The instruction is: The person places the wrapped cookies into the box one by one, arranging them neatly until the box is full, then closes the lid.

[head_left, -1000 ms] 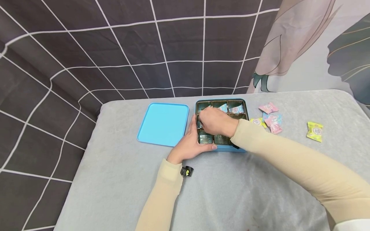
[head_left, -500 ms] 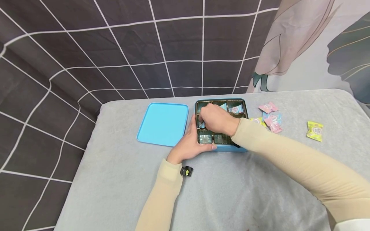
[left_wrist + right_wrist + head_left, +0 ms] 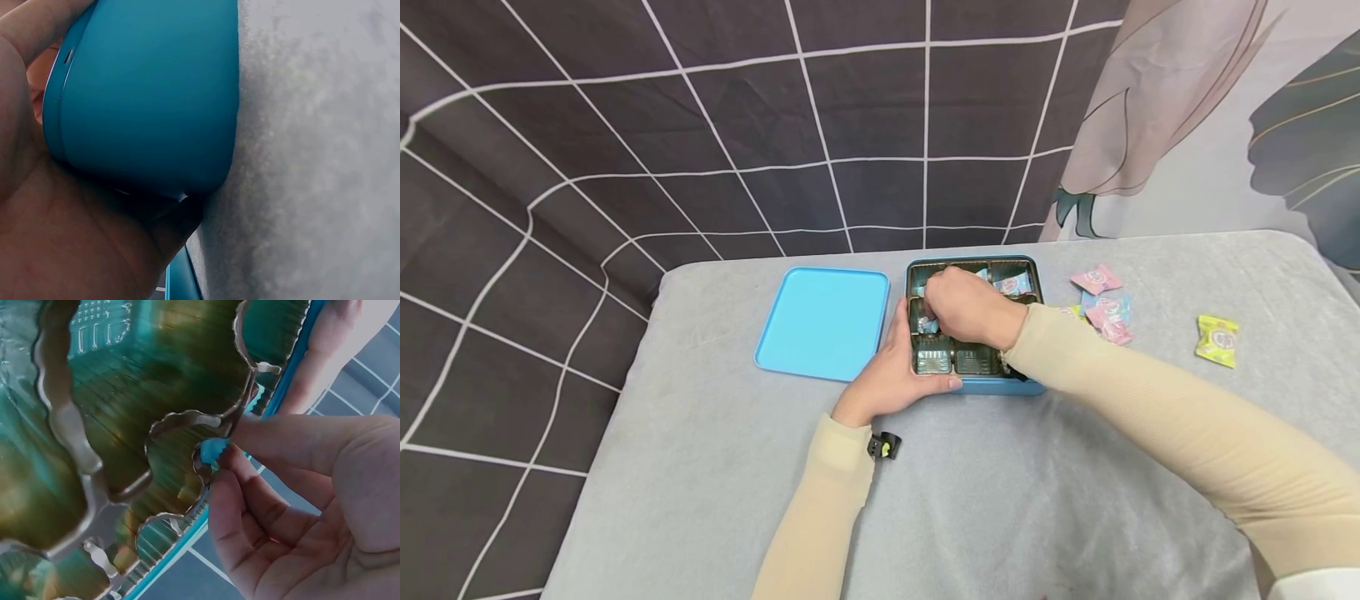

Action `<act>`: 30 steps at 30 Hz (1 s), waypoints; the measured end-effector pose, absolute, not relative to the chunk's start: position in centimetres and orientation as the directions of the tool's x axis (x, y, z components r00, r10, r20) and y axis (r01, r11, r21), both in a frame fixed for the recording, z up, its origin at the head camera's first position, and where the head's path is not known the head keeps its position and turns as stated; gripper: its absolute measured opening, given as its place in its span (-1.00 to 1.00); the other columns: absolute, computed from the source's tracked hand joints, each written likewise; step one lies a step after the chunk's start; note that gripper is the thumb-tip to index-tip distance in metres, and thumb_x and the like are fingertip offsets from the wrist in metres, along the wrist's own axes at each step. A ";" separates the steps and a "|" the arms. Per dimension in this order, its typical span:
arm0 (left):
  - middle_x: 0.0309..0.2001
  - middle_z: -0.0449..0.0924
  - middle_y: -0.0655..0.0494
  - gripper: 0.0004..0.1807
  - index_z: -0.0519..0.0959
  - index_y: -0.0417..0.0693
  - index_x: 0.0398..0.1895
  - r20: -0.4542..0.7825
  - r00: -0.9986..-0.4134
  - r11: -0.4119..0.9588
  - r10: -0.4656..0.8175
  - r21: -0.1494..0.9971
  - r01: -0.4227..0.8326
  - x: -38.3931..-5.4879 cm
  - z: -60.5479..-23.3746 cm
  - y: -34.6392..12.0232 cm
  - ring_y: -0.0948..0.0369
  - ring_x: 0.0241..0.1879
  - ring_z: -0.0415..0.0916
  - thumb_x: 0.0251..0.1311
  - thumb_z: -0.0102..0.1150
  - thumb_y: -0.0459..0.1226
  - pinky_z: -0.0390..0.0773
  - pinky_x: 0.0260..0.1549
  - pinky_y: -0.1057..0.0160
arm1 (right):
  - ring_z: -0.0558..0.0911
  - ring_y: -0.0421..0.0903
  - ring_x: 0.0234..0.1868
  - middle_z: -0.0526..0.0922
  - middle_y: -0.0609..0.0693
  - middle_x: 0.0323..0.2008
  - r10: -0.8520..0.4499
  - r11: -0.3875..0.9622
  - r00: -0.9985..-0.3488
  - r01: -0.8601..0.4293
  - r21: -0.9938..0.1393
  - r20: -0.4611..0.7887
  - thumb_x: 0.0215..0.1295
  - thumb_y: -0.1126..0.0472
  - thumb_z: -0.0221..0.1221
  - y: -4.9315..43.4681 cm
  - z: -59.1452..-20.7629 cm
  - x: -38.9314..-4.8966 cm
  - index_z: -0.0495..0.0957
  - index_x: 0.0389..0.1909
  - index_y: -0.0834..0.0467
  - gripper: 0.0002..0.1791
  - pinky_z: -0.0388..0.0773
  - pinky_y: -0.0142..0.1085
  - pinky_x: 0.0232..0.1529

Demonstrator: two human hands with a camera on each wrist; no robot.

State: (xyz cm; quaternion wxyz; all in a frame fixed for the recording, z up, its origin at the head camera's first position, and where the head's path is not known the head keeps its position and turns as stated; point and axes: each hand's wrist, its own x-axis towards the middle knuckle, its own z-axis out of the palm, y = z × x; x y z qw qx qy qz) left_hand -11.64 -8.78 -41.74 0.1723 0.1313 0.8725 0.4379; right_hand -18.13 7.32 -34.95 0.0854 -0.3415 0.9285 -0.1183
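A blue tin holds a dark, shiny tray divided into compartments. My left hand grips its near left corner, thumb along the front and fingers along the left side. In the left wrist view, the tin's blue wall lies against that palm. My right hand reaches over the left part of the tray. Its thumb and fingers pinch a small blue wrapper end in the right wrist view; the rest of that piece is hidden. A blue-wrapped candy shows in the middle left compartment, and another candy lies at the back right.
Left of the tin lies a light blue lid. Several pink, blue and yellow wrapped candies are grouped right of the tin, with a single yellow candy farther right. Grey cloth covers the surface, and a dark checked curtain hangs behind.
My right hand has shifted slightly right and up from the middle left compartment, where more of the blue-wrapped candy now shows. My left hand and the tin have stayed in place.
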 end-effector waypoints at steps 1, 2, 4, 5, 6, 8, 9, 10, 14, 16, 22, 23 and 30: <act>0.61 -0.54 0.06 0.48 -0.56 -0.06 0.59 -0.185 -0.906 0.581 0.380 0.810 0.078 -11.7 -41.8 -8.8 0.16 0.57 -0.32 0.04 0.44 0.20 0.11 0.43 0.03 | 0.70 0.05 -0.34 0.71 0.07 -0.45 -0.656 0.738 -0.751 -0.617 -0.274 -0.076 0.11 0.53 0.24 7.4 -34.9 -18.1 0.72 -0.46 0.23 -0.83 0.66 -0.15 -0.28; 0.61 -0.54 0.06 0.48 -0.56 -0.06 0.59 -0.183 -0.906 0.578 0.381 0.812 0.079 -11.7 -41.8 -8.8 0.16 0.57 -0.32 0.03 0.44 0.20 0.11 0.43 0.03 | 0.69 0.06 -0.34 0.71 0.07 -0.45 -0.657 0.737 -0.750 -0.620 -0.269 -0.071 0.11 0.52 0.25 7.4 -34.9 -18.2 0.72 -0.46 0.24 -0.85 0.66 -0.14 -0.27; 0.61 -0.54 0.06 0.48 -0.56 -0.05 0.59 -0.182 -0.907 0.578 0.380 0.812 0.079 -11.7 -41.8 -8.8 0.16 0.57 -0.31 0.03 0.44 0.20 0.12 0.42 0.02 | 0.69 0.09 -0.31 0.71 0.08 -0.43 -0.657 0.738 -0.751 -0.622 -0.261 -0.070 0.12 0.50 0.27 7.5 -34.8 -18.1 0.72 -0.44 0.24 -0.88 0.66 -0.13 -0.24; 0.61 -0.54 0.06 0.48 -0.55 -0.05 0.59 -0.182 -0.907 0.577 0.380 0.813 0.079 -11.7 -41.9 -8.8 0.15 0.57 -0.31 0.03 0.44 0.20 0.12 0.42 0.02 | 0.69 0.09 -0.30 0.71 0.09 -0.42 -0.656 0.739 -0.751 -0.622 -0.259 -0.069 0.12 0.49 0.28 7.5 -34.8 -18.2 0.72 -0.44 0.25 -0.89 0.66 -0.12 -0.22; 0.62 -0.53 0.06 0.48 -0.55 -0.05 0.59 -0.180 -0.907 0.575 0.380 0.814 0.080 -11.7 -41.9 -8.8 0.16 0.57 -0.31 0.03 0.44 0.19 0.12 0.42 0.02 | 0.69 0.10 -0.29 0.71 0.09 -0.42 -0.656 0.738 -0.752 -0.621 -0.262 -0.066 0.12 0.49 0.27 7.6 -34.8 -18.2 0.72 -0.44 0.25 -0.88 0.65 -0.11 -0.21; 0.62 -0.53 0.05 0.48 -0.55 -0.05 0.59 -0.175 -0.908 0.570 0.382 0.818 0.082 -11.7 -41.9 -8.8 0.16 0.57 -0.31 0.03 0.44 0.19 0.12 0.42 0.01 | 0.69 0.10 -0.26 0.72 0.09 -0.40 -0.653 0.740 -0.755 -0.618 -0.267 -0.061 0.11 0.49 0.26 7.8 -34.7 -18.2 0.73 -0.43 0.24 -0.87 0.65 -0.10 -0.19; 0.62 -0.53 0.06 0.48 -0.55 -0.05 0.59 -0.175 -0.908 0.569 0.381 0.818 0.081 -11.6 -41.9 -8.8 0.16 0.57 -0.31 0.03 0.44 0.19 0.12 0.42 0.01 | 0.69 0.10 -0.25 0.72 0.09 -0.39 -0.653 0.738 -0.756 -0.618 -0.272 -0.054 0.11 0.50 0.25 7.9 -34.7 -18.2 0.73 -0.43 0.24 -0.86 0.65 -0.09 -0.18; 0.62 -0.53 0.06 0.48 -0.55 -0.04 0.59 -0.177 -0.908 0.569 0.380 0.818 0.079 -11.6 -41.9 -8.8 0.16 0.57 -0.31 0.03 0.44 0.19 0.13 0.42 0.01 | 0.70 0.10 -0.24 0.73 0.09 -0.38 -0.654 0.735 -0.755 -0.620 -0.276 -0.044 0.11 0.50 0.24 8.0 -34.7 -18.2 0.74 -0.42 0.25 -0.85 0.65 -0.08 -0.17; 0.61 -0.57 0.09 0.47 -0.56 -0.02 0.59 -0.192 -0.906 0.570 0.379 0.819 0.065 -11.5 -41.8 -8.9 0.16 0.57 -0.34 0.04 0.43 0.20 0.13 0.42 -0.02 | 0.71 0.10 -0.19 0.76 0.14 -0.26 -0.648 0.726 -0.762 -0.610 -0.318 -0.019 0.20 0.50 0.16 8.6 -34.5 -18.2 0.76 -0.28 0.29 -0.78 0.64 -0.06 -0.11; 0.61 -0.58 0.10 0.47 -0.57 0.00 0.59 -0.200 -0.905 0.575 0.375 0.816 0.058 -11.5 -41.8 -8.9 0.16 0.57 -0.36 0.04 0.42 0.22 0.13 0.41 -0.04 | 0.71 0.11 -0.16 0.76 0.16 -0.20 -0.643 0.725 -0.766 -0.603 -0.334 -0.013 0.27 0.48 0.11 8.8 -34.5 -18.2 0.76 -0.20 0.30 -0.75 0.64 -0.06 -0.07; 0.61 -0.58 0.10 0.47 -0.57 0.01 0.59 -0.207 -0.905 0.586 0.370 0.809 0.054 -11.4 -41.8 -8.8 0.14 0.57 -0.35 0.05 0.42 0.23 0.13 0.41 -0.05 | 0.70 0.10 -0.17 0.74 0.17 -0.19 -0.639 0.715 -0.769 -0.605 -0.350 0.025 0.33 0.46 0.07 9.7 -34.7 -17.9 0.74 -0.17 0.31 -0.74 0.63 -0.06 -0.10; 0.61 -0.58 0.09 0.47 -0.57 0.01 0.59 -0.207 -0.905 0.585 0.371 0.809 0.055 -11.4 -41.8 -8.8 0.13 0.57 -0.35 0.05 0.42 0.23 0.13 0.41 -0.05 | 0.70 0.10 -0.17 0.73 0.18 -0.19 -0.640 0.711 -0.768 -0.608 -0.354 0.034 0.34 0.46 0.07 9.9 -34.7 -17.9 0.74 -0.16 0.31 -0.74 0.63 -0.06 -0.11; 0.61 -0.58 0.11 0.47 -0.57 0.02 0.59 -0.208 -0.904 0.590 0.372 0.805 0.057 -11.5 -41.8 -8.8 0.10 0.57 -0.31 0.05 0.42 0.22 0.15 0.40 -0.07 | 0.67 0.02 -0.24 0.73 0.13 -0.19 -0.610 0.716 -0.789 -0.586 -0.380 0.069 0.37 0.43 0.06 10.8 -34.3 -17.7 0.72 -0.14 0.27 -0.74 0.61 -0.07 -0.18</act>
